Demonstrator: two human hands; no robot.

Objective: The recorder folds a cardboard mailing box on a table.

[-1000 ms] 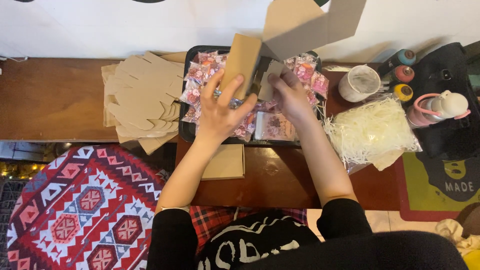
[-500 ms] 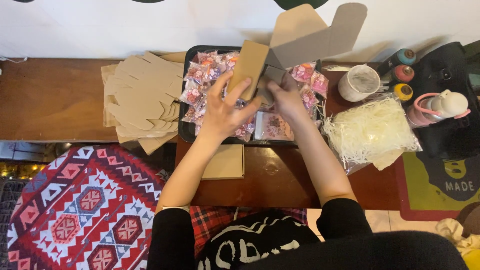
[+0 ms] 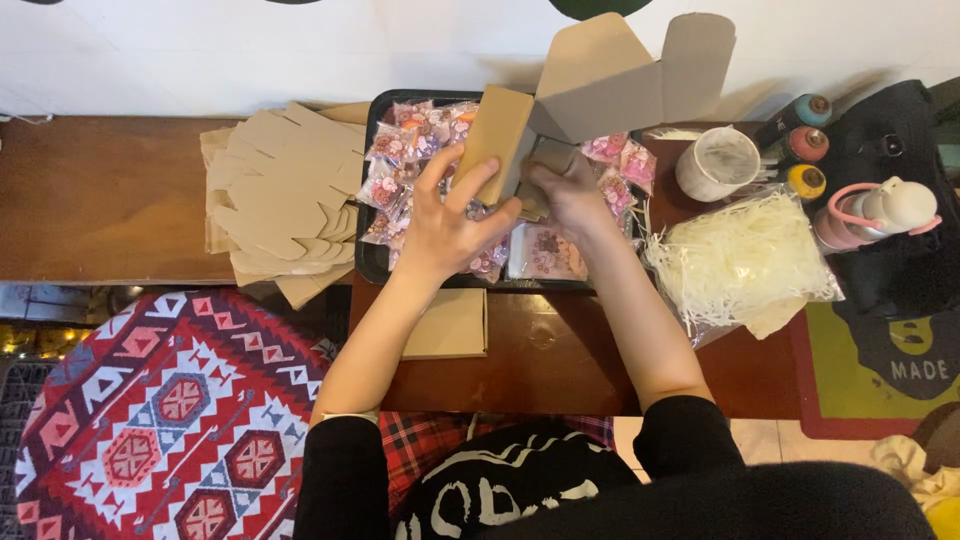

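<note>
Two hands are holding a brown cardboard box (image 3: 600, 85) near the top middle of the frame. The left hand (image 3: 450, 225) is pinching one flap with spread fingers. The right hand (image 3: 570, 195) is gripping the box's bottom, fingers curled. Underneath, a black tray (image 3: 372, 190) of pink packets (image 3: 395, 165) is sitting on the tabletop (image 3: 110, 195).

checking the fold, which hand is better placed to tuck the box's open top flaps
Right, probably. The right hand sits under the raised flaps at the box opening, while the left hand is spread on the side wall, steadying it.
</note>
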